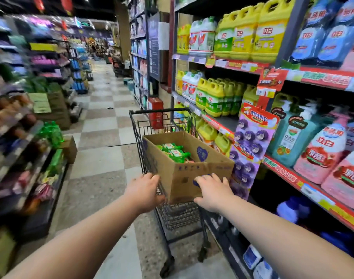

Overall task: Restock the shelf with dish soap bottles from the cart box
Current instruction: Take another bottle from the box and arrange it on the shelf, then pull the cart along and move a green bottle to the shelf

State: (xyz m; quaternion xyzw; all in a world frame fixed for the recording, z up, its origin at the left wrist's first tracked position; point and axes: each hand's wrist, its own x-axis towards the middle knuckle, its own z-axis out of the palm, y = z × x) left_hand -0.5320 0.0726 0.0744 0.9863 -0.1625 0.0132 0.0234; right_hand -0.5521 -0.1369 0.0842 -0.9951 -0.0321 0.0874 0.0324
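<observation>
Seemingly the restocking proper has not begun. Nearest, the left hand (146, 190) curls its fingers over the near rim of the cart (178, 220) and grips it just beside the box. The right hand (212, 193) lies against the near wall of the box (180, 170) with its fingers spread; whether they hook the wire rim behind them I cannot tell. Neither hand holds a bottle.

The box sits in the cart's basket, open at the top. The green dish soap bottles (175, 153) lie on their sides in its far half (how many lie underneath is hidden). The cart stands just beside the shelf (227, 120) on the right. There, yellow jugs (214, 99) stand in rows, and a bare stretch of board shows next to them.

My reading is that the cart is parked alongside the shelf and little more. Every bottle in view is in the box, so the whole work — reaching in, lifting out, standing each on the shelf — is left to do.
</observation>
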